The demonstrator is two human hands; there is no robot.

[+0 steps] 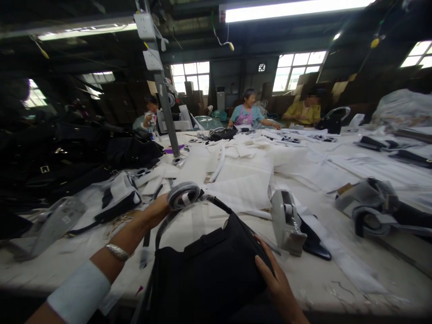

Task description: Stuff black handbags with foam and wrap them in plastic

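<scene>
The left hand (160, 211) is closed on what looks like a grey plastic-wrapped coil of strap (178, 191). The right hand (275, 272) grips the right side of a soft black bag (209, 272) at the white bench's (324, 279) near edge, left of a grey tape dispenser (282, 222).

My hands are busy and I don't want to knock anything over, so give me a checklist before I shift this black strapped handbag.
1. Right hand on the black strapped handbag: ok, touching its right side.
2. Left hand at the round grey coil: ok, right at its edge.
3. Left-hand grip: cannot tell, fingers hidden behind the coil.
4. Grey tape dispenser upright: ok, standing on the white table, right of the bag.
5. Free space beyond the bag: not ok, thin white sheets lie there.
</scene>
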